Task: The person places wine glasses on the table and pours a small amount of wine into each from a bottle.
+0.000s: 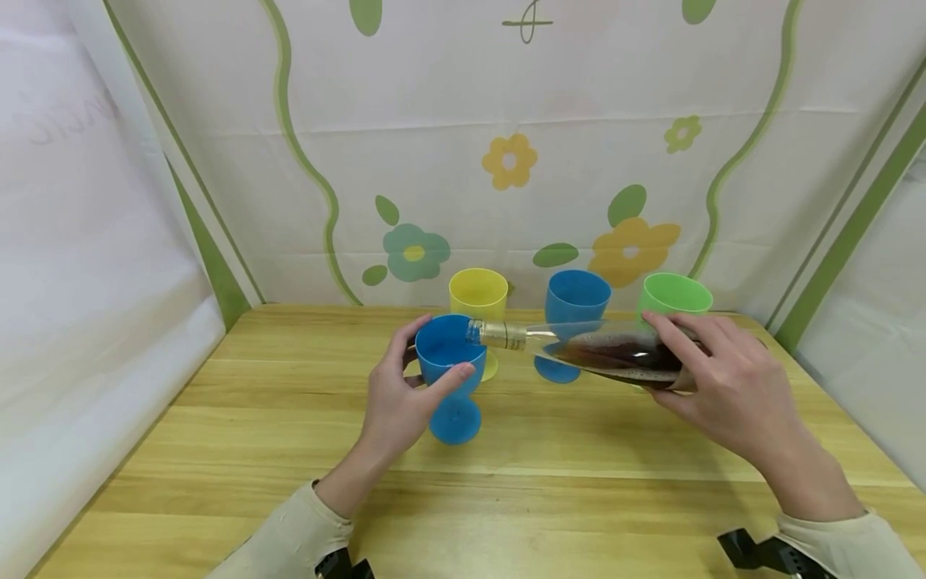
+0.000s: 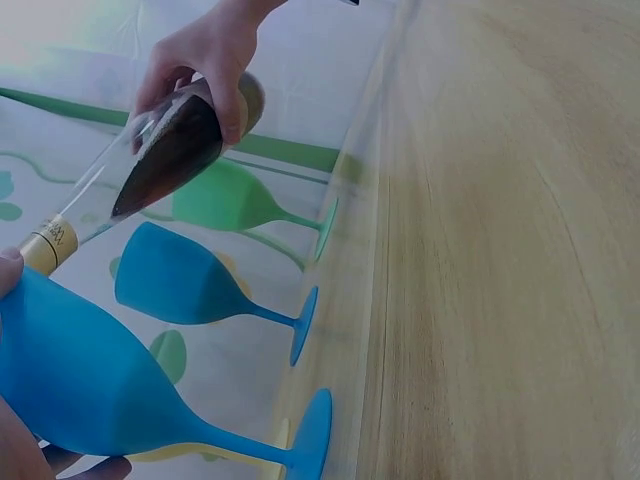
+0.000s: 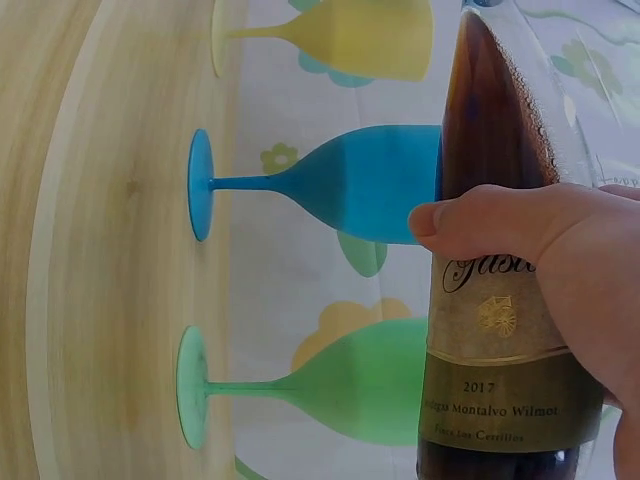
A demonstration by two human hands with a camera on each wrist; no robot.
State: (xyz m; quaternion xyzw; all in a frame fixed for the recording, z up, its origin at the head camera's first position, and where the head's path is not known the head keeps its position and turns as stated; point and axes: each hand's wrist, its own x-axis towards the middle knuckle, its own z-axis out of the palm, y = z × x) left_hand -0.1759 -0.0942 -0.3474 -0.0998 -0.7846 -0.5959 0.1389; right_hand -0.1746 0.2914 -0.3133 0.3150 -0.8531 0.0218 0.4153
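Note:
My left hand [image 1: 394, 398] holds a blue plastic goblet [image 1: 443, 346] by its bowl, thumb on the near side and fingers round the far side. The goblet stands nearly upright, its foot close to the wooden table. From the right, my right hand [image 1: 741, 390] grips a clear glass wine bottle [image 1: 608, 350] round its body. The bottle lies almost level, with its gold-wrapped neck pointing left and its mouth over the goblet's rim. Dark red-brown liquid with froth along its edge shows inside. A printed label [image 3: 500, 400] appears in the right wrist view.
Behind the hands, a yellow goblet [image 1: 477, 291], a second blue goblet [image 1: 577, 296] and a green goblet [image 1: 677, 293] stand in a row near the back edge of the wooden table [image 1: 289, 402]. A white flower-patterned cloth [image 1: 434, 80] hangs beyond it.

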